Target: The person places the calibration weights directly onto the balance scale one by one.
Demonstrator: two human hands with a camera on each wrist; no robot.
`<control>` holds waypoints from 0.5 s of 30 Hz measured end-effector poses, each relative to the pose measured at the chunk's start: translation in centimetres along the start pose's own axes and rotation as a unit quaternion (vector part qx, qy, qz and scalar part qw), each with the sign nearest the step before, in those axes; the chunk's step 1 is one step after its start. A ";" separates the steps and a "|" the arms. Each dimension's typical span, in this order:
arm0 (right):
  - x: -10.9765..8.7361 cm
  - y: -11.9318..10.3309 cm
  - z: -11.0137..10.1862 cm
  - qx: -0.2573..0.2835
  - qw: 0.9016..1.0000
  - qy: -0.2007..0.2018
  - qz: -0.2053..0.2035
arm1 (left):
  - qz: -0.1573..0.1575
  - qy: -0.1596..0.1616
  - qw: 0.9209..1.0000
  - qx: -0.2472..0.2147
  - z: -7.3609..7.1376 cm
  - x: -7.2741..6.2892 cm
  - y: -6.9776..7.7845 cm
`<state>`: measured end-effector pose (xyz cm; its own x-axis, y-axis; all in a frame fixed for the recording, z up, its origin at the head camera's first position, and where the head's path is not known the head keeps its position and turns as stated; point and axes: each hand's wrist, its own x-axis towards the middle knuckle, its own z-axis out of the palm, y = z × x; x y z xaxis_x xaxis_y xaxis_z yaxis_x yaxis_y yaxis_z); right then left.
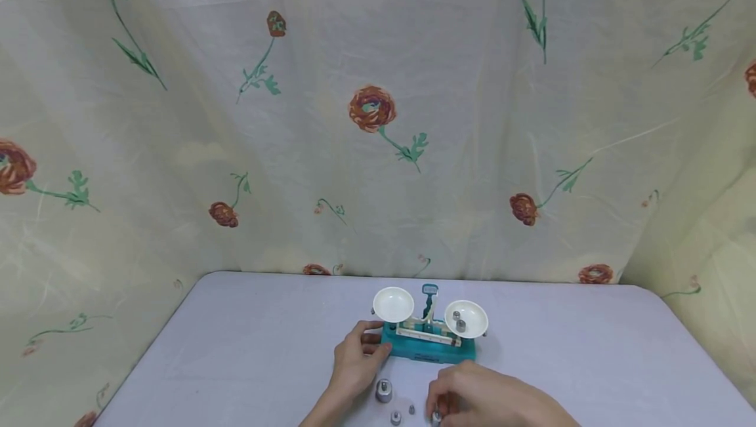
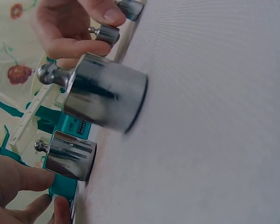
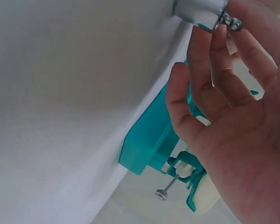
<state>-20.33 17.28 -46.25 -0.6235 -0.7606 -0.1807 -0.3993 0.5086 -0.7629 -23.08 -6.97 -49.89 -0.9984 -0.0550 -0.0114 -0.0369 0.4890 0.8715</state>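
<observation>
A teal balance scale (image 1: 434,348) stands on the table, with two small metal weights (image 1: 461,326) in its right white pan. My left hand (image 1: 357,361) holds the left end of the teal base, thumb in front and fingers at the side. By the near edge of the view, my right hand (image 1: 472,394) has its thumb and curled fingers around a knobbed metal weight (image 1: 436,418); its knob also shows in the right wrist view. Between the hands stand a large weight (image 1: 384,390), a smaller weight (image 1: 396,418) and a tiny weight (image 1: 411,408).
The left pan (image 1: 393,304) holds nothing and sits beside the scale's pointer post (image 1: 429,299). A pale cloth covers the table (image 1: 266,335). Behind and at both sides hangs a curtain (image 1: 461,119) with printed flowers.
</observation>
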 end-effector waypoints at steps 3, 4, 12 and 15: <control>-0.1 -0.2 -0.3 0.008 1.000 0.006 0.004 | 0.000 -0.002 1.000 -0.002 -0.1 0.0 0.0; -0.1 -0.3 -0.4 0.008 1.000 0.007 0.004 | 0.001 -0.003 1.000 -0.001 -0.1 0.1 0.0; -0.4 -0.8 -1.3 -0.019 1.000 0.023 -0.001 | -0.001 0.000 1.000 0.000 -0.1 0.0 0.0; -0.6 -0.9 -1.7 -0.029 0.999 0.031 -0.015 | 0.000 0.000 1.000 0.000 0.0 0.0 0.1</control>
<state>-20.73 17.98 -44.39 -0.6502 -0.7506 -0.1180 -0.4557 0.5095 -0.7299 -23.10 -6.97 -49.81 -0.9984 -0.0552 -0.0121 -0.0375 0.4882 0.8719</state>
